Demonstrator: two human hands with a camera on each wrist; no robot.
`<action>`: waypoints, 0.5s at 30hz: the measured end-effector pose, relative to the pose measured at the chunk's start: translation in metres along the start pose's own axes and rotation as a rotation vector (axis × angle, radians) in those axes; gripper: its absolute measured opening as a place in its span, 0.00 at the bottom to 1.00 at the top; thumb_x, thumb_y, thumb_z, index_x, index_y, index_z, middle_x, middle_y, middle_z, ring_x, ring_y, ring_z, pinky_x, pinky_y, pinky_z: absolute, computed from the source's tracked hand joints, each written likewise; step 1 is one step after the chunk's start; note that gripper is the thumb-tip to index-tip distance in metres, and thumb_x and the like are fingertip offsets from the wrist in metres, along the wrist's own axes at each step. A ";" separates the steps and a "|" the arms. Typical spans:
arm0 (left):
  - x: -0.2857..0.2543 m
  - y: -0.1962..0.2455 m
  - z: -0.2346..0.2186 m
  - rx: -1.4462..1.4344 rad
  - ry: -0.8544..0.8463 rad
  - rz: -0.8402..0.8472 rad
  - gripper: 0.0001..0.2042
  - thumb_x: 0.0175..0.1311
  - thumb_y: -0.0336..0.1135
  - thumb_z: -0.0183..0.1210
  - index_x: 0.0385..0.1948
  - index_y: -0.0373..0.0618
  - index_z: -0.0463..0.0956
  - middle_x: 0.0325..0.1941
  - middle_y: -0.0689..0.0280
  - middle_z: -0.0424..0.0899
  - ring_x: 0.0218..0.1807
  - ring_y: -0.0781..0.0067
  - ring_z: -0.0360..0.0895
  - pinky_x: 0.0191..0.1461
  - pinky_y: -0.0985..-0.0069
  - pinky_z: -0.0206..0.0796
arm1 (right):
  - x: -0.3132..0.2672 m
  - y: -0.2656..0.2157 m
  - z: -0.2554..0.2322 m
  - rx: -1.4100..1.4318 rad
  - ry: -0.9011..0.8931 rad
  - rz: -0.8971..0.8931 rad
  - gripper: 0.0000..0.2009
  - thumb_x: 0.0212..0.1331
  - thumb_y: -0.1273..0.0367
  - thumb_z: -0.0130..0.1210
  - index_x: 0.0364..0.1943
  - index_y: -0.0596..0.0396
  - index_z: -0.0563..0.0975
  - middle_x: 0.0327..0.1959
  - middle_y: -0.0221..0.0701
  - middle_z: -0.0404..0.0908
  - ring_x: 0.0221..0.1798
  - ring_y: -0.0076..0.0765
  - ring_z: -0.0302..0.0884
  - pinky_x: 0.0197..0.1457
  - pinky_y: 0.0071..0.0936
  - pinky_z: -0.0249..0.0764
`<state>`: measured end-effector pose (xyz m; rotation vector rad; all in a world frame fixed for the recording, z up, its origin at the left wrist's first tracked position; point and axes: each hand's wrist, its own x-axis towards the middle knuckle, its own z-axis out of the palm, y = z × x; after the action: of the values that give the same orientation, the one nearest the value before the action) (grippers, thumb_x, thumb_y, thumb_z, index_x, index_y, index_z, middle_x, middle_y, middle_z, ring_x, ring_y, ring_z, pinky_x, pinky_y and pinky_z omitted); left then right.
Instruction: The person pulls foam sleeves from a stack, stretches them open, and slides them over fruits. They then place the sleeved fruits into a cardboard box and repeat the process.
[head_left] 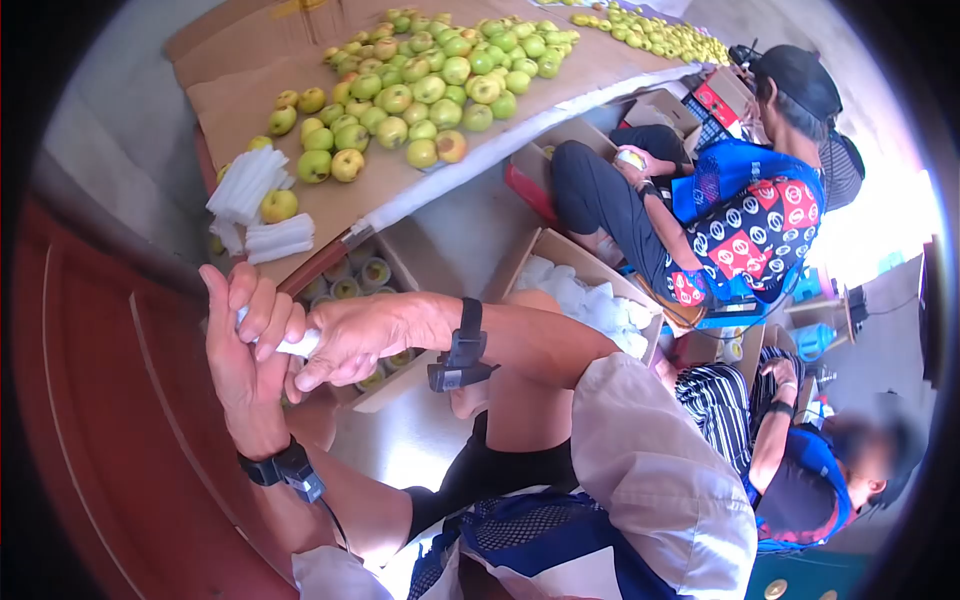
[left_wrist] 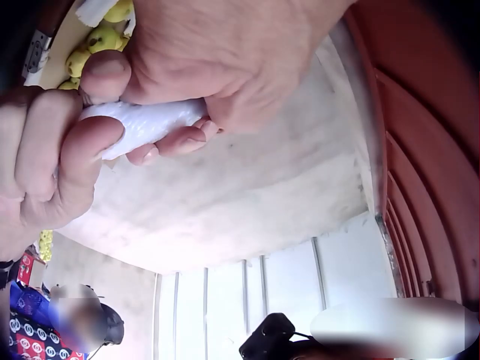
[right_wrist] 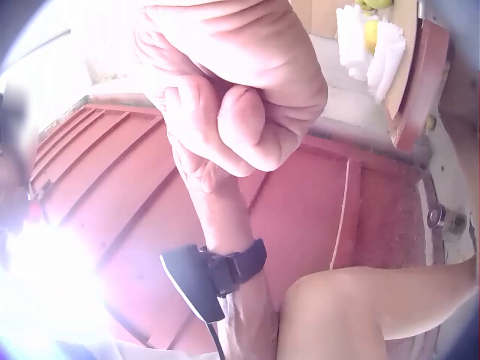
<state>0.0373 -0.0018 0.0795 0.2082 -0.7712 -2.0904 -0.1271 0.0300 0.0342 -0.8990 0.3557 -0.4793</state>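
Note:
In the head view both hands meet in front of the cardboard box at the lower left. A white foam net sleeve (head_left: 297, 346) runs between them, rolled narrow. My left hand (head_left: 248, 350) has its fingers curled over one end, thumb pointing up. The other end sits in my right hand (head_left: 365, 332), thumb and fingers closed on it. From the left wrist, the sleeve (left_wrist: 154, 124) shows its netted texture, pinched by the right hand's fingers (left_wrist: 82, 161). In the right wrist view my right hand (right_wrist: 232, 52) hides the sleeve.
Green-yellow apples (head_left: 420, 105) cover the cardboard-topped table, with stacked foam sleeves (head_left: 250, 190) at its near corner. Below stands a box (head_left: 392, 395) of packed apples, beside another box (head_left: 520, 268) of white wraps. A red door (head_left: 110, 400) stands left; two people sit right.

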 end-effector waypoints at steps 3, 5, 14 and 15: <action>0.001 -0.005 0.007 -0.002 0.039 -0.023 0.22 0.83 0.55 0.36 0.27 0.53 0.62 0.14 0.78 0.56 0.13 0.83 0.51 0.26 0.77 0.59 | -0.006 0.004 -0.003 0.019 -0.043 -0.002 0.14 0.65 0.64 0.65 0.43 0.63 0.82 0.15 0.15 0.62 0.14 0.11 0.54 0.16 0.14 0.46; 0.001 -0.010 0.014 -0.016 0.050 -0.038 0.23 0.83 0.55 0.36 0.26 0.54 0.62 0.13 0.78 0.55 0.12 0.83 0.51 0.24 0.77 0.58 | -0.012 0.003 0.001 0.075 -0.102 -0.014 0.13 0.64 0.64 0.65 0.43 0.62 0.81 0.15 0.15 0.62 0.14 0.10 0.54 0.16 0.14 0.45; 0.010 -0.026 0.018 0.031 0.050 -0.085 0.23 0.83 0.54 0.36 0.25 0.54 0.62 0.13 0.77 0.57 0.11 0.83 0.52 0.24 0.76 0.60 | -0.030 0.009 -0.001 -0.011 -0.024 -0.079 0.16 0.66 0.65 0.64 0.47 0.66 0.79 0.20 0.16 0.65 0.18 0.10 0.53 0.18 0.13 0.47; 0.010 -0.026 0.018 0.039 0.076 -0.091 0.23 0.83 0.54 0.36 0.25 0.54 0.62 0.13 0.77 0.57 0.11 0.83 0.52 0.24 0.76 0.60 | -0.030 0.009 -0.002 -0.032 0.002 -0.069 0.15 0.65 0.65 0.64 0.47 0.65 0.80 0.19 0.16 0.63 0.17 0.10 0.53 0.17 0.13 0.47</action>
<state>0.0059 0.0091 0.0796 0.3476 -0.7700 -2.1412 -0.1512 0.0501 0.0285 -0.9442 0.3357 -0.5387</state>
